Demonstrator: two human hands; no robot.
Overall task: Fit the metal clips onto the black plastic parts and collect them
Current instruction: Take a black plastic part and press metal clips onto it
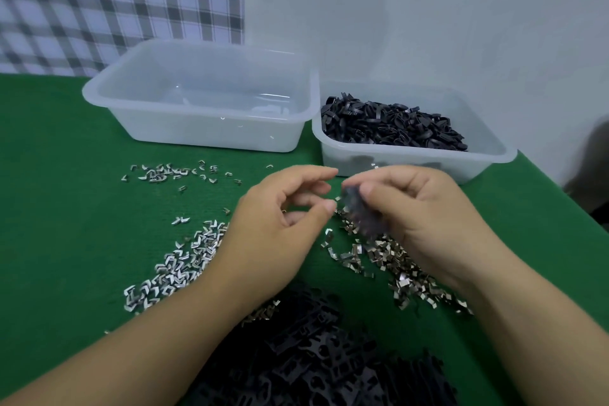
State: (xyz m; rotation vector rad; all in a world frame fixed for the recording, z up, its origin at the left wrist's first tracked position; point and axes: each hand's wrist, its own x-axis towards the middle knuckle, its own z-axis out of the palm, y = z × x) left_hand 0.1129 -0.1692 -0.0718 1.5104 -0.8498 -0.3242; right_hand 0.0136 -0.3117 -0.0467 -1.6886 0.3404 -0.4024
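Note:
My right hand (418, 208) pinches a blurred black plastic part (357, 208) between thumb and fingers, above the green table. My left hand (283, 217) hovers just left of it with its fingers loosely curled; I see nothing in it. Small metal clips lie scattered on the cloth, in a heap at the left (184, 257) and another under my right hand (395, 267). A pile of black plastic parts (313, 356) lies at the near edge between my forearms.
Two translucent plastic tubs stand at the back: the left tub (204, 138) looks empty, the right tub (487, 158) holds many black parts (392, 125). A thin row of clips (171, 173) lies before the left tub. A checked curtain and a pale wall stand behind.

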